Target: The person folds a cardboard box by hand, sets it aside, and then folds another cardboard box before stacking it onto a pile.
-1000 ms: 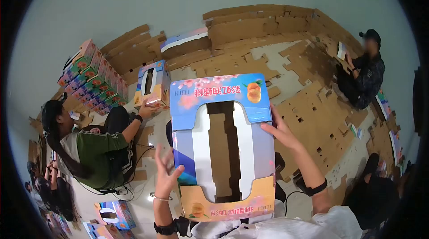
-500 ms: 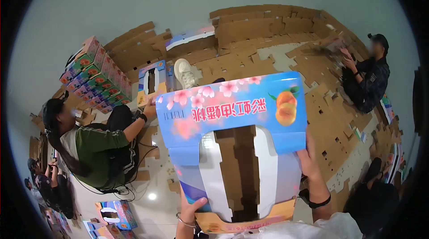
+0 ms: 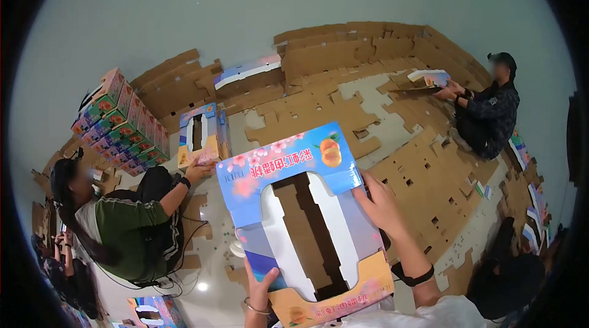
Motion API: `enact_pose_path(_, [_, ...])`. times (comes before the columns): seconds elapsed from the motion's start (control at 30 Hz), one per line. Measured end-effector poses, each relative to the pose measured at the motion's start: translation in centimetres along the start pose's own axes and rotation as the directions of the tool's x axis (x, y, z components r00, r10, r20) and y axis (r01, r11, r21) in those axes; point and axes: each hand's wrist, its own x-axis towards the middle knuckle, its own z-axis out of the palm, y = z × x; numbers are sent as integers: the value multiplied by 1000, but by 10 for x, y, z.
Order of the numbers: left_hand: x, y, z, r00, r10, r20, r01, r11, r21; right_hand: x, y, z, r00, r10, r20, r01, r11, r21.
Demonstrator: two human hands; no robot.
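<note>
A printed cardboard fruit box (image 3: 279, 161), blue, purple and orange with pink blossoms and peaches, is held in front of me. Its long top opening shows brown cardboard inside, between two white-edged flaps. My left hand (image 3: 260, 286) grips the lower left side, thumb on the printed face and the other fingers mostly hidden. On the opposite side my right hand (image 3: 379, 202) presses against the box's upper right edge, its fingers partly behind it. The box is tilted, its upper end turned left.
A stack of matching boxes (image 3: 123, 122) stands at the left, with another box (image 3: 196, 135) near a co-worker in a green top (image 3: 132, 230). At the right sits a person in dark clothes (image 3: 491, 110). Flattened cardboard (image 3: 417, 175) covers much of the floor; a box (image 3: 156, 311) lies lower left.
The box has moved left and tilted, and more of its lower orange end shows. My right hand has slid into fuller view. The person at the right now holds a printed carton piece out clearly.
</note>
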Motion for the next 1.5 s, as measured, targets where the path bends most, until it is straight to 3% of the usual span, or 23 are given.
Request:
enact_pose_path(0.07, [5, -1, 4, 999, -21, -27, 20, 1000, -13, 12, -1, 12, 991, -20, -129, 16, 1000, -27])
enact_pose_path(0.2, [15, -9, 10, 990, -98, -97, 93, 994, -55, 29, 12, 26, 994, 76, -85, -81, 995, -65])
enact_pose_path(0.3, [23, -9, 9, 994, -95, -60, 91, 994, -64, 24, 23, 34, 983, 40, -181, -60, 992, -108])
enact_pose_path(0.4, [24, -14, 10, 999, -29, -19, 28, 996, -84, 17, 20, 25, 979, 95, -182, -135, 966, -222])
enact_pose_path(0.47, [22, -19, 11, 999, -22, -28, 20, 998, -68, 14, 14, 20, 981, 121, -150, -180, 856, -485])
enact_pose_path(0.57, [16, -18, 11, 998, -34, -51, 32, 999, -35, 16, 10, 21, 987, 90, -131, -149, 812, -564])
enact_pose_path(0.7, [13, -20, 14, 995, -54, -79, 48, 996, -71, 21, 5, 17, 991, -9, -133, -68, 828, -556])
enact_pose_path(0.77, [12, -23, 13, 992, -74, -100, 65, 994, -88, 28, 5, 16, 947, -211, -242, 60, 856, -513])
enact_pose_path(0.9, [4, -13, 22, 993, -82, -82, 73, 991, -109, 33, 14, 19, 969, -154, -191, 49, 885, -463])
enact_pose_path(1.1, [-9, -8, 32, 990, -39, -132, 24, 993, -113, 31, 19, 21, 924, -318, -214, 169, 838, -519])
enact_pose_path(1.17, [-10, -6, 32, 992, -45, -121, 31, 993, -111, 27, 19, 22, 914, -297, -274, 168, 896, -412])
enact_pose_path(1.3, [-7, -3, 30, 994, -11, -104, 0, 994, -109, 24, 24, 28, 894, -301, -331, 171, 914, -368])
enact_pose_path(1.5, [-9, -5, 30, 991, -23, -135, 9, 995, -104, 22, 24, 25, 836, -401, -375, 175, 841, -511])
